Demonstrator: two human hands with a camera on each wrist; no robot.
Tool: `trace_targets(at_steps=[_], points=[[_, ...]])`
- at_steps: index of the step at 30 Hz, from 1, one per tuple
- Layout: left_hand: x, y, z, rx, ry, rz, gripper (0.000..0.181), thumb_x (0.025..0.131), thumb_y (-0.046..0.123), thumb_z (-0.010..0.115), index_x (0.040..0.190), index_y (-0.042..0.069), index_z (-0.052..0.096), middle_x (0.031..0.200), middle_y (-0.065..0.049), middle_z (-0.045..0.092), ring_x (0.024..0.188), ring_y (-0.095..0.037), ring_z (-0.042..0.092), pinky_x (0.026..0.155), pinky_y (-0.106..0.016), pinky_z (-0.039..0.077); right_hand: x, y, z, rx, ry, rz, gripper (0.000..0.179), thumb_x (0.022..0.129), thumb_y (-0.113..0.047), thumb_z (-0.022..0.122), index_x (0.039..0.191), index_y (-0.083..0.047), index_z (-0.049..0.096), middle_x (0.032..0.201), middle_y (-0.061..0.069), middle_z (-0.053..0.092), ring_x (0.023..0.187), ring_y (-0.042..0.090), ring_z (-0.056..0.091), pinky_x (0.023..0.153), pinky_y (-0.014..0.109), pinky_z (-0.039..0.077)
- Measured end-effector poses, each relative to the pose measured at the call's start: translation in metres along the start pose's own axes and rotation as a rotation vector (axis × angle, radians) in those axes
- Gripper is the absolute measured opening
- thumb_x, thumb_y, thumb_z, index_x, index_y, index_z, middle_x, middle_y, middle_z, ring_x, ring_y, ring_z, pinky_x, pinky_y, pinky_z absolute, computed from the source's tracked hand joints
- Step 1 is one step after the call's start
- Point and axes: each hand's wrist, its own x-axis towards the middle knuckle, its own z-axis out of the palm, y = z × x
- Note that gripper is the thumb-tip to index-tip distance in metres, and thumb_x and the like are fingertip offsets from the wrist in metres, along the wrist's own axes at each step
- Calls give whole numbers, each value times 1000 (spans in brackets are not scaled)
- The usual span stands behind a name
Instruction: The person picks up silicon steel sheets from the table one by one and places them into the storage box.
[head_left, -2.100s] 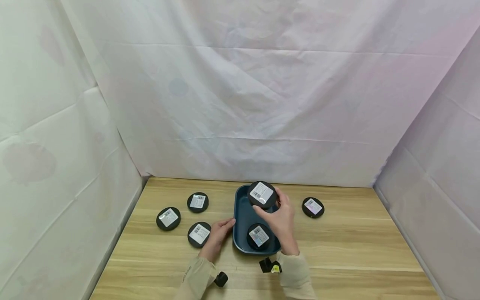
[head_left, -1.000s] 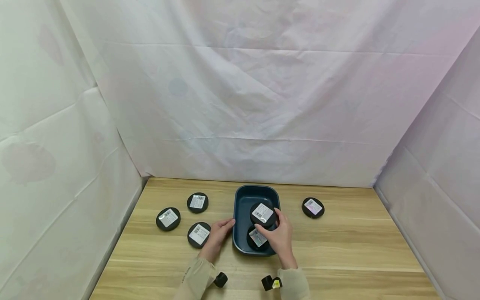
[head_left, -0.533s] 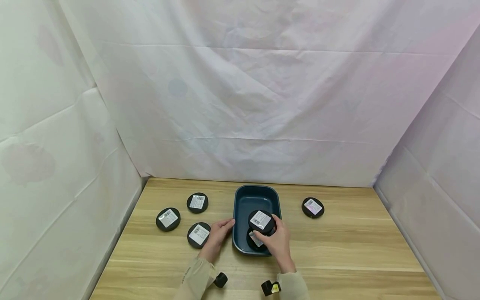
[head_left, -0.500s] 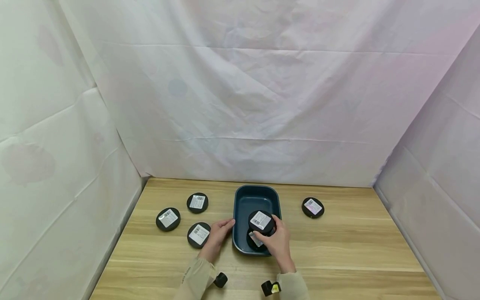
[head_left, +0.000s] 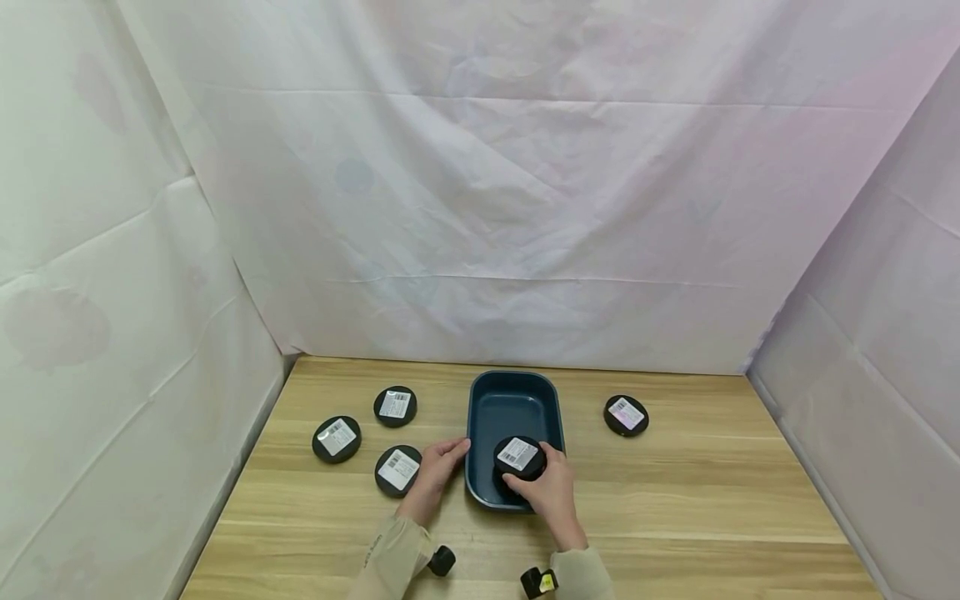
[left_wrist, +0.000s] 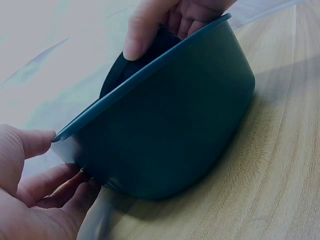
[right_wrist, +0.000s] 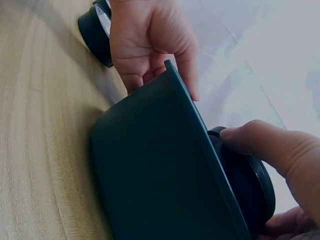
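In the head view, a dark blue rounded-rectangular bin point(head_left: 510, 382) stands on the wooden table. My right hand point(head_left: 553, 493) grips a squat round black container point(head_left: 519, 457) with a white barcode label, thumb on one side and fingers on the other. It is held inside the bin's near end, over a second such container that is almost wholly hidden. My left hand point(head_left: 437, 473) holds the bin's left rim; the left wrist view shows its thumb point(left_wrist: 37, 142) on the rim and its fingers against the outer wall.
Left of the bin lie three more labelled black containers point(head_left: 395, 406), point(head_left: 337, 439), point(head_left: 398, 470), the nearest beside my left hand. Another black container point(head_left: 626, 415) sits to the right. White cloth point(head_left: 510, 208) hangs behind and at both sides of the wooden table point(head_left: 697, 483).
My right hand has brought the held container down and toward the bin's near end, covering the container lying there. My left hand stays on the rim.
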Motion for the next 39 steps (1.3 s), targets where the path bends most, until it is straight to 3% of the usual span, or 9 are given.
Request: trace_targets(at_steps=[5,12,17,25,33,39], points=[[7,-9,-3,1,-5,10,36,91,12,59,113,-16,59,115,-26,60,105,-24,56,88,-31,45,0,0,0,-18,-1,-4,80,61,-25,87,121,12,51,115,28,55,103,39,54,89,50,45],[21,-29,-4,-11,6,12,39,90,19,64,112,-13,61,114,-22,63,100,-15,58,83,-23,45,0,-1,0,-38,-22,-6,82,60,-25,88,122,13,49,116,28,54,104,39,54,90,49,45],[19,-27,-4,-12,13,1,39,90,19,64,112,-13,61,114,-21,63,102,-16,58,85,-26,46,0,0,1,-46,-32,-19,82,59,-24,88,121,14,49,114,28,54,103,38,54,90,49,45],[6,-6,-3,0,-4,8,36,91,12,60,112,-17,59,115,-27,61,103,-22,58,88,-33,46,1,-1,1,-76,-63,-13,82,58,-23,89,119,15,49,111,28,55,100,38,55,88,49,46],[21,-29,-5,-3,16,-2,39,89,20,65,111,-12,62,114,-21,63,107,-23,56,87,-28,45,2,-4,2,-151,-100,2,82,54,-20,90,116,16,50,102,24,54,92,35,56,83,47,48],[22,-29,-5,-12,4,-5,38,90,18,63,112,-13,61,114,-22,63,105,-21,57,86,-28,45,2,-7,2,-205,-137,23,79,54,-17,90,114,17,51,97,21,52,86,31,55,79,44,50]])
